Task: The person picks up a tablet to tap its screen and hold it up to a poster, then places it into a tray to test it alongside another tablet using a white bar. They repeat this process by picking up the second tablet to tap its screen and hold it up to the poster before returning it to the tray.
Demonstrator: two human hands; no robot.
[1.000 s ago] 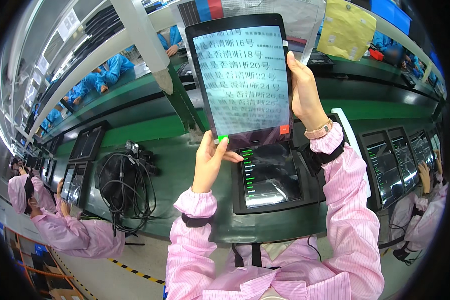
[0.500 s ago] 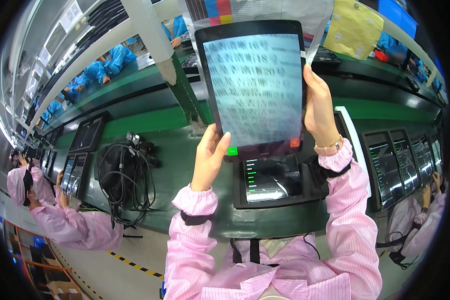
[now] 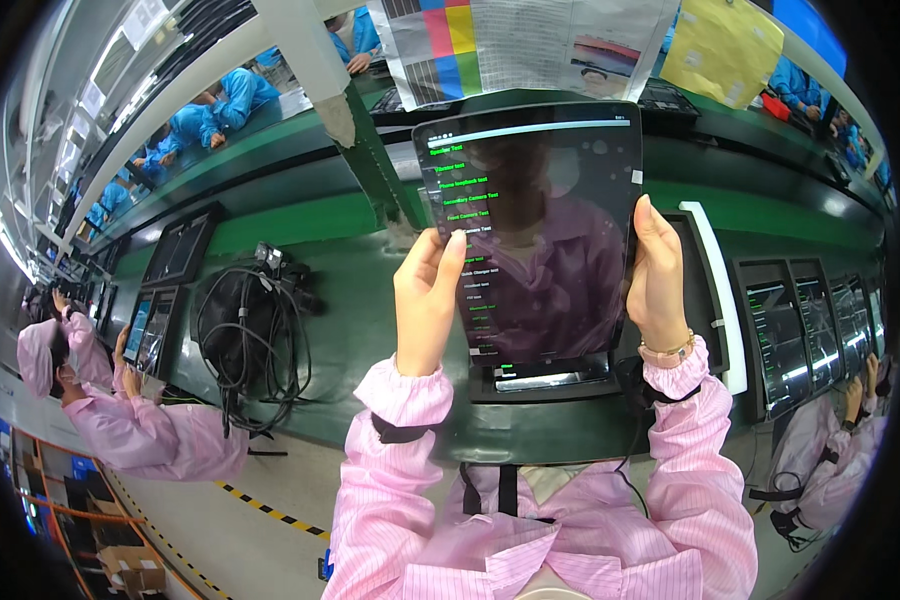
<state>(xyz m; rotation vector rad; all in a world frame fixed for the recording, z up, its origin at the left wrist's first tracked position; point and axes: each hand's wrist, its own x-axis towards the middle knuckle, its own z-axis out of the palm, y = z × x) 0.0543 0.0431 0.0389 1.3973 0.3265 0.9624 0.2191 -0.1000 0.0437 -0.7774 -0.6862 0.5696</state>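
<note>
Both my hands hold up a tablet (image 3: 550, 240) by its two long sides, above the green bench. Its dark screen carries a column of small green and white lines along the left and mirrors a pink sleeve and torso. My left hand (image 3: 430, 295) is closed on the left edge, with the thumb over the screen. My right hand (image 3: 658, 275) grips the right edge, its fingers hidden behind the tablet. Below it, mostly covered, a second tablet (image 3: 552, 377) lies on the bench in a black tray.
Left of me, a bundle of black cables (image 3: 255, 335) lies on the green bench (image 3: 390, 400). A printed colour chart (image 3: 450, 50) hangs beyond the tablet, beside a green post (image 3: 375, 165). Several tablets in trays (image 3: 810, 325) stand at right. Co-workers in pink sit on both sides.
The tablet has come down and nearer to me, uncovering the colour chart. Its screen has gone from a bright camera picture of printed text to a dark list.
</note>
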